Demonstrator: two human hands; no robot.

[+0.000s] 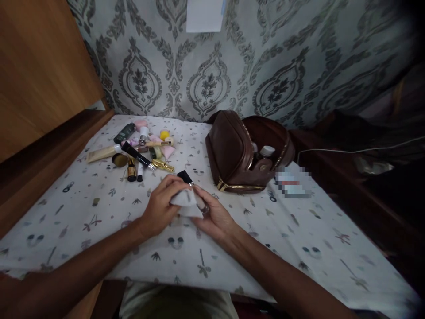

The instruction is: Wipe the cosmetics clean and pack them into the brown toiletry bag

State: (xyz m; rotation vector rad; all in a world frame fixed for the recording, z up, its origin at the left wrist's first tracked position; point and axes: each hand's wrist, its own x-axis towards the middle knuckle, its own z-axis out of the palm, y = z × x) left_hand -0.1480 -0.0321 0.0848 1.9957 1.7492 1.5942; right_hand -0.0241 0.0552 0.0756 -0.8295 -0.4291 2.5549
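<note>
My right hand (215, 217) is closed around a small cosmetic bottle (201, 203) with a clear body, pale contents and a black cap. The bottle tilts, its cap pointing up and left. In my left hand (162, 201) is a white wipe (184, 198), bunched in the fingers and lying against the bottle's side. Part of the wipe hangs down between both hands. Beyond my hands, to the right, a brown leather makeup bag (229, 146) lies unzipped, with a white-capped bottle (267, 151) inside.
Several cosmetics lie in a group at the back left, among them a black tube (136, 153), a beige tube (102, 153) and a gold tube (162, 165). A blurred-out flat item (294, 182) lies right of the bag. A patterned cloth (116, 248) covers the table.
</note>
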